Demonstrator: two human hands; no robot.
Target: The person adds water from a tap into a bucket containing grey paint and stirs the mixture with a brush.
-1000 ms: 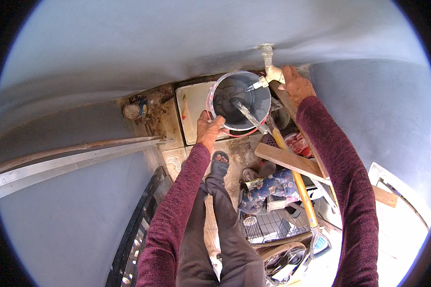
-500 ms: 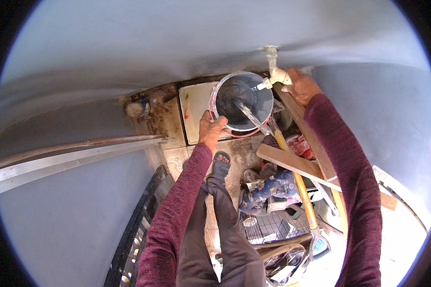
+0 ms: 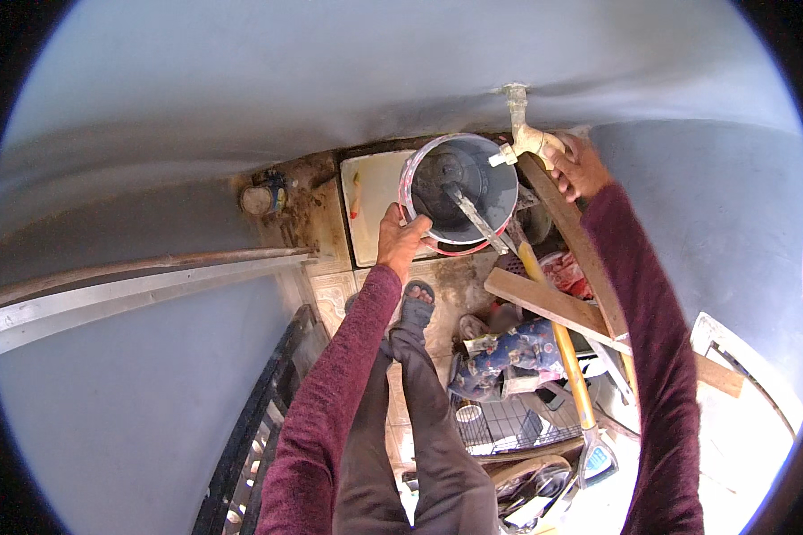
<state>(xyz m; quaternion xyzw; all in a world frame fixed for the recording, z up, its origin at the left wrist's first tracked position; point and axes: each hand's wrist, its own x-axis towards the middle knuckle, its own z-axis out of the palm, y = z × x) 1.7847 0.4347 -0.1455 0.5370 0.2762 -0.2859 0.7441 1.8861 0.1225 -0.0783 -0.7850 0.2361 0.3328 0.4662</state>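
My left hand (image 3: 403, 239) is closed on the near left rim of a bucket (image 3: 501, 201) with a grey inside and a red-and-white outside. Dark water (image 3: 442, 174) lies in the bucket, and a flat, stained stick (image 3: 477, 218) leans out over its near right rim. Over the far right rim reaches the pale nozzle of a wall tap (image 3: 528, 141). My right hand (image 3: 584, 171) has its fingers curled at the tap's right end; its handle is mostly hidden by them. Beneath the bucket, to the left, shows a white basin (image 3: 370, 241) with a red-tipped brush-like tool (image 3: 356, 196) in it.
A yellow-shafted shovel (image 3: 569, 357) and wooden boards (image 3: 553, 301) lean at the right, over a patterned cloth (image 3: 509, 357) and a wire rack (image 3: 517, 426). A small can (image 3: 259, 200) stands by the left wall. A long wooden pole (image 3: 152, 264) and a black railing (image 3: 250, 428) are at the left.
My right hand has loosened its wrap around the tap's end and drawn slightly down, its fingers now more visible. A thin stream at the nozzle no longer shows. My left hand keeps the bucket.
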